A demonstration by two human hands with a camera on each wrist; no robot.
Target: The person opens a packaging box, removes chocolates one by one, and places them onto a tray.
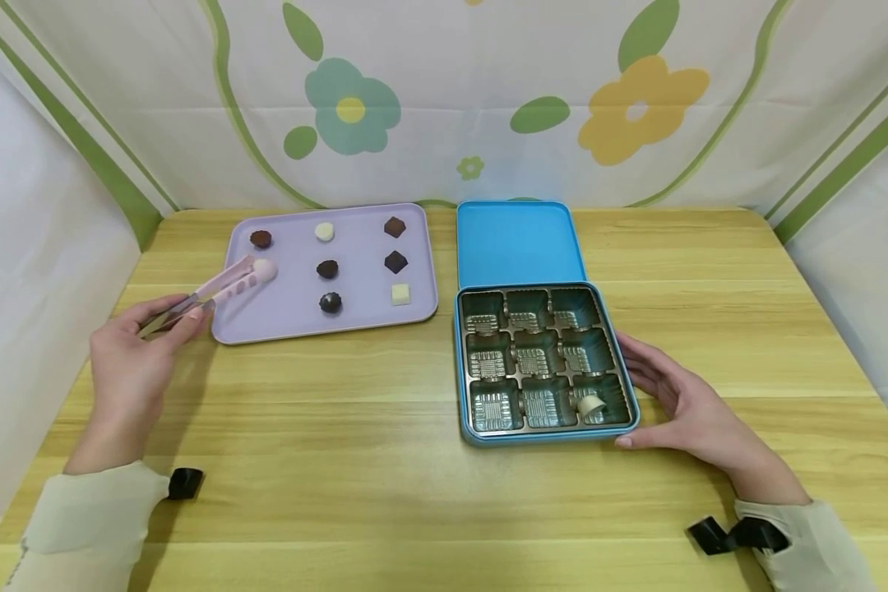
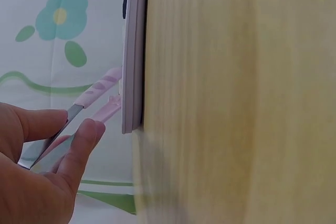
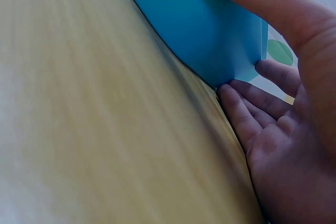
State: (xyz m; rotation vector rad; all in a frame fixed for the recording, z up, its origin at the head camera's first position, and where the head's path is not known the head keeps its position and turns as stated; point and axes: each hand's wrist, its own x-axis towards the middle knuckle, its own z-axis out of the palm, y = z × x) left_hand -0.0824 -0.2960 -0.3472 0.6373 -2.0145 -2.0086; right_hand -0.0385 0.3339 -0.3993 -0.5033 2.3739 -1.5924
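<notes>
In the head view my left hand (image 1: 135,349) pinches a pair of pale pink tongs (image 1: 222,284) between thumb and fingers. The tongs reach over the left edge of the lilac tray (image 1: 292,316), their tips at a pale round chocolate (image 1: 264,270). At the right, a blue tin (image 1: 548,438) holds a nine-compartment insert, with a cream-coloured chocolate (image 1: 590,404) in its front right compartment. My right hand (image 1: 699,419) rests against the tin's front right corner, thumb along the front and extended fingers touching the side. The right wrist view shows these fingertips low on the blue wall.
Several other chocolates stand spaced on the tray, among them a dark round one (image 1: 330,302) and a white square one (image 1: 400,294). The tin's blue lid (image 1: 518,244) lies behind it. A flowered curtain (image 1: 444,107) closes off the back of the wooden table (image 1: 340,493).
</notes>
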